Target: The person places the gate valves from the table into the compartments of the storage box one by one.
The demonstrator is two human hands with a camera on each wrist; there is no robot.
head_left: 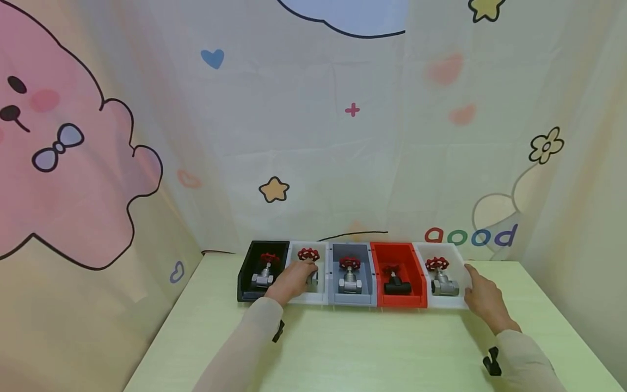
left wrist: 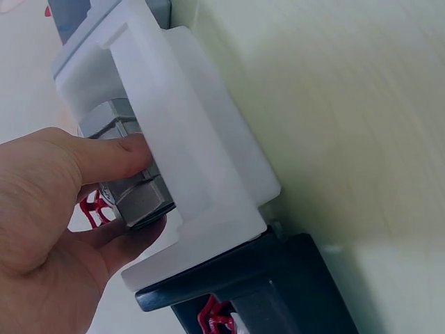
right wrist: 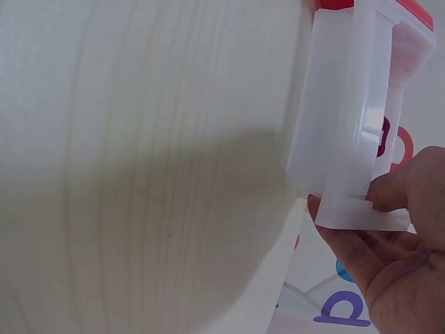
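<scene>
My left hand (head_left: 293, 280) reaches into the second bin from the left, a white bin (left wrist: 188, 132). Its thumb and fingers grip the grey metal body of a gate valve (left wrist: 142, 198) with a red handwheel (head_left: 308, 254). At the far right end, my right hand (head_left: 485, 299) pinches the side wall of another white bin (right wrist: 341, 139), thumb inside and fingers outside. In that bin lies a silver valve (head_left: 444, 284) with a red handwheel. The lower part of the valve in my left hand is partly hidden by the fingers in the head view.
Joined in the same row are a black bin (head_left: 245, 272), a grey bin (head_left: 372, 283) and a red bin (head_left: 416, 256). Each holds one valve; the red bin's valve (head_left: 398, 287) has a black body. The row sits on a pale table (head_left: 382, 348) before a printed curtain (head_left: 313, 147).
</scene>
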